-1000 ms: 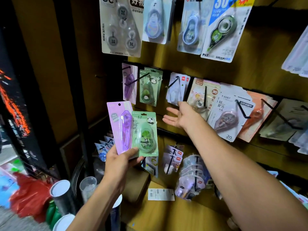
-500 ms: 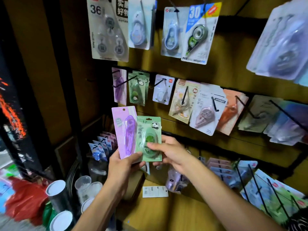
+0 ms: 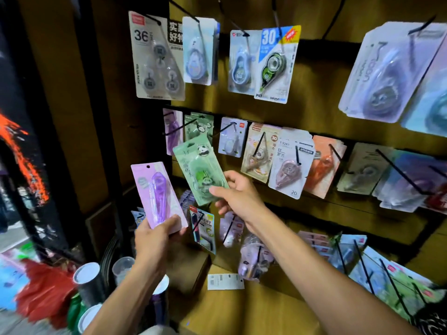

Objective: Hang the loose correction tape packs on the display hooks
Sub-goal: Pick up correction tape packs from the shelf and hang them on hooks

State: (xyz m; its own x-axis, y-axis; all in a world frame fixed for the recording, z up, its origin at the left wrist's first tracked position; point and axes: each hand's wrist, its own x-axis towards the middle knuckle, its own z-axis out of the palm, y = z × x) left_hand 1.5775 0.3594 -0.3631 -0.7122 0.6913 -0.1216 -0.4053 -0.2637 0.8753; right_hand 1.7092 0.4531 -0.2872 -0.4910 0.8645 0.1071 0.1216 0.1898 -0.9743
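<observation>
My right hand (image 3: pixel 238 194) pinches the lower edge of a green panda correction tape pack (image 3: pixel 199 170), tilted and raised just below the hook of matching green packs (image 3: pixel 198 128). My left hand (image 3: pixel 156 235) grips the bottom of a purple correction tape pack (image 3: pixel 157 193), held upright at the left. A purple pack (image 3: pixel 173 130) hangs on the leftmost middle-row hook. The black hooks (image 3: pixel 180 128) stick out toward me from the board.
Several rows of hung packs cover the wooden board (image 3: pixel 314 112), with long black hooks jutting out at the right (image 3: pixel 399 172). Below stand paper cups (image 3: pixel 88 279), a cardboard box (image 3: pixel 242 310) with a white label (image 3: pixel 225 281), and a red bag (image 3: pixel 46 291).
My right hand came back from the rack, took the green pack from my left hand, and lifted it up toward the middle row. My left hand keeps only the purple pack.
</observation>
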